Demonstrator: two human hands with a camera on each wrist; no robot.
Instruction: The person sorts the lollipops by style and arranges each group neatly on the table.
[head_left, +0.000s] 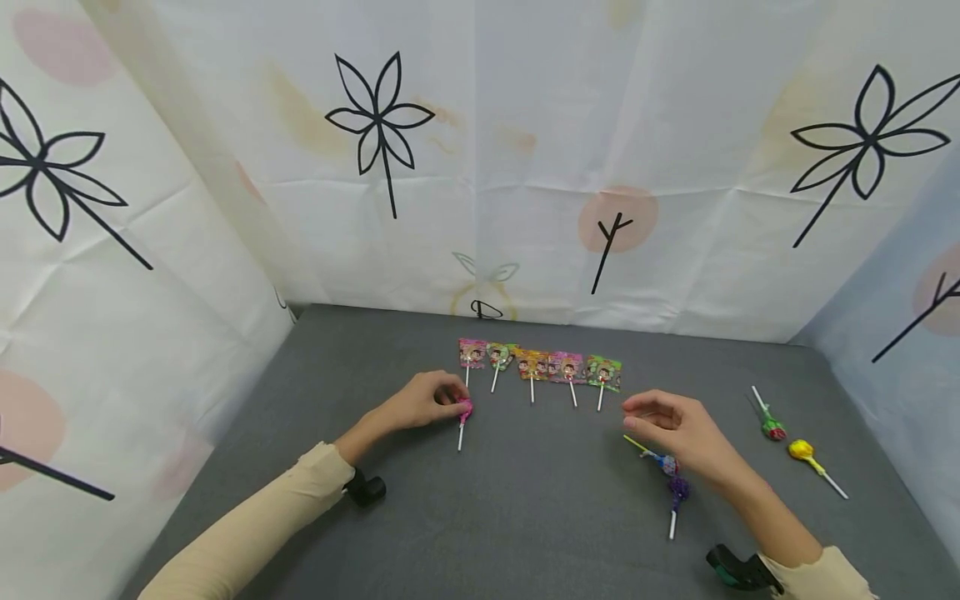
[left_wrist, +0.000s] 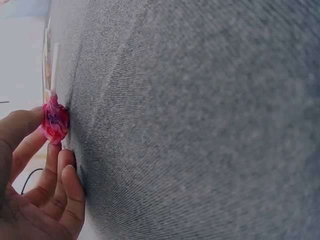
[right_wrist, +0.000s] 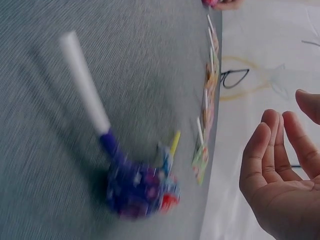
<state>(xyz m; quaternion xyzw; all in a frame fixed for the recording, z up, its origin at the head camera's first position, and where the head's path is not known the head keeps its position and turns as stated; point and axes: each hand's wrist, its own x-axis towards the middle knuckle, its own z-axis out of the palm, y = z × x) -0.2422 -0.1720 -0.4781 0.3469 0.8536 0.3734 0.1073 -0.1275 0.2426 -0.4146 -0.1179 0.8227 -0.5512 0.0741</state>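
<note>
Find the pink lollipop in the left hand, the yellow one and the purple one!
Pink lollipop (left_wrist: 54, 122), left wrist view: its wrapped candy.
Yellow lollipop (head_left: 801, 450), head view: its wrapped candy.
Purple lollipop (right_wrist: 133, 192), right wrist view: its wrapped candy.

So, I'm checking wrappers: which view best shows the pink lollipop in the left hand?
The left wrist view: the pink lollipop looks largest there, wrapper and stick visible. The head view shows it small, partly covered by fingers; the right wrist, only a pink bit at the top edge.
</note>
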